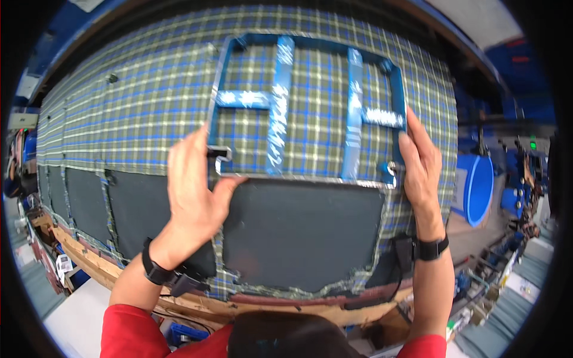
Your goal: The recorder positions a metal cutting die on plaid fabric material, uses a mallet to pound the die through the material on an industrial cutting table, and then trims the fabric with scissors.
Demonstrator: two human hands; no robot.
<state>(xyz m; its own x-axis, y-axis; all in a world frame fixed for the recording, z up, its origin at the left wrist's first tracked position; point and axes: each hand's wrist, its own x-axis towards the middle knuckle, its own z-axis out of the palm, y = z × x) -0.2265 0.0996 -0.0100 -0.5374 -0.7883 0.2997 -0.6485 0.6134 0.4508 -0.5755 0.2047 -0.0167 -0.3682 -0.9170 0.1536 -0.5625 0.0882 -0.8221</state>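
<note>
The blue metal frame (307,110) lies flat on the plaid fabric (137,101), its near edge running right along the line where the plaid meets the dark grey panel (301,230). It is a wide rectangle with two upright bars inside and short cross pieces off each, all streaked with white marks. Its long axis runs left to right across my view, and the inner bars point away from me, up the cloth. The near rail has a small notch at its left corner.

My left hand (194,191) is at that notched corner of the frame: the thumb is tucked under the near rail and the fingers lie up along the left side, so the grip is a loose pinch on the corner, not a closed fist. My right hand (421,164) lies open and flat against the frame's right edge, fingers straight, pressing in sideways without wrapping around it.

To do this well, I judge that I should keep both hands level so the near rail stays true to the grey panel's top edge, push evenly from each side, and avoid dragging the plaid into wrinkles under the frame.

Right of the frame, past the cloth's edge, stands a blue tub (477,188). Nearer to me than the frame, below the grey panel, the worktop (89,262) shows a wooden rim.
</note>
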